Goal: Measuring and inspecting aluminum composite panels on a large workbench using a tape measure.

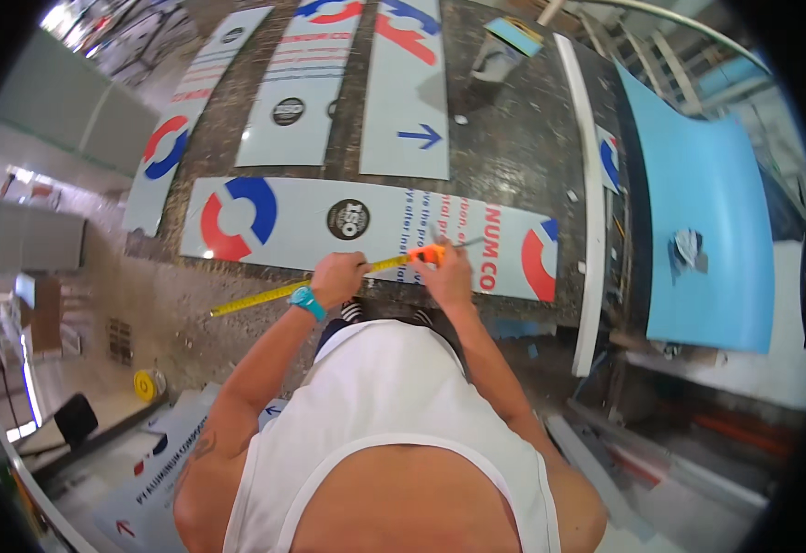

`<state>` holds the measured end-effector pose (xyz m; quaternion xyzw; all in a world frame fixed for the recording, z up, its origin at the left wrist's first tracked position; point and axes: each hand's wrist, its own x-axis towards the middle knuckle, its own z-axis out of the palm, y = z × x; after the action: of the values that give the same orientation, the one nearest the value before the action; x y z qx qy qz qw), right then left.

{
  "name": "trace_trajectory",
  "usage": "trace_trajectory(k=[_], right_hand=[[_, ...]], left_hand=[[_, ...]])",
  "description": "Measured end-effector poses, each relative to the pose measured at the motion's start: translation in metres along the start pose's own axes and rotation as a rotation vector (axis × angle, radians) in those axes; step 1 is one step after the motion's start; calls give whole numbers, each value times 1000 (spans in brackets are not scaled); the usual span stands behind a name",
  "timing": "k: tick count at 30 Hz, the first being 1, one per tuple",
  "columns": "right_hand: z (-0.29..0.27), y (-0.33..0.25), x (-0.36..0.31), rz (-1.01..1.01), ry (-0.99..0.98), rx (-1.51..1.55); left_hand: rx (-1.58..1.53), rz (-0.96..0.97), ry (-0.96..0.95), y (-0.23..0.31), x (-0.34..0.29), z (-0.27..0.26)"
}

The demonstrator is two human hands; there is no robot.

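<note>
My left hand (338,279), a teal watch above it on the wrist, is closed around the yellow blade of a tape measure. The blade (260,299) sticks out past that hand to the left, beyond the table edge. In my right hand (452,279) is the orange tape measure case (429,254), with blade stretched between both hands. A thin dark tool, its kind unclear, pokes out by the right fingers. Both hands are over the near edge of a long pale printed panel (297,221), which lies crosswise on the dark table.
More printed panels (405,101) lie lengthwise farther back on the worn table (491,124). A cup-like container (498,60) stands behind them. Along the right runs a long white bar (583,184), with a curved blue sheet (707,212) beyond. A yellow roll (149,384) sits low at left.
</note>
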<state>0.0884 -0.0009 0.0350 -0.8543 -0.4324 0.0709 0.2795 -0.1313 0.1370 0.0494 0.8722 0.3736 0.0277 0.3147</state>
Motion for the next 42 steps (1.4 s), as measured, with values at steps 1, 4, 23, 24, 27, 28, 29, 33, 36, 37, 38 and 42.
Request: trace_trajectory(k=[1, 4, 23, 24, 27, 28, 29, 33, 36, 37, 38, 42], right_hand=[[7, -9, -1, -25, -2, -14], [20, -43, -1, 13, -26, -7], [64, -114, -6, -50, -268, 184], [59, -118, -4, -55, -272, 183], [52, -126, 2, -78, -287, 194], [53, -128, 4, -86, -275, 204], [54, -127, 4, -96, -269, 212], [56, -134, 7, -103, -258, 232], [52, -139, 11, -240, -185, 351], [40, -149, 13, -294, -239, 398], [32, -154, 11, -275, -284, 491], [49, -138, 0, -137, -259, 441]], left_hand=[[-27, -24, 18, -5, -2, -2], [-23, 17, 59, -18, -9, -13], [-231, -78, 24, -67, -10, -26], [-227, -93, 37, -69, -10, -27], [-593, -285, -74, -74, -6, -27], [-688, -343, -113, -75, -3, -28], [-687, -357, -95, -78, -4, -26], [-1179, -494, -114, -78, -10, -39], [-1231, -432, -238, -99, -8, -29], [-880, -71, -120, -120, -6, -7], [-940, -238, -94, -111, -9, -11], [-1182, -513, -54, -77, -13, -38]])
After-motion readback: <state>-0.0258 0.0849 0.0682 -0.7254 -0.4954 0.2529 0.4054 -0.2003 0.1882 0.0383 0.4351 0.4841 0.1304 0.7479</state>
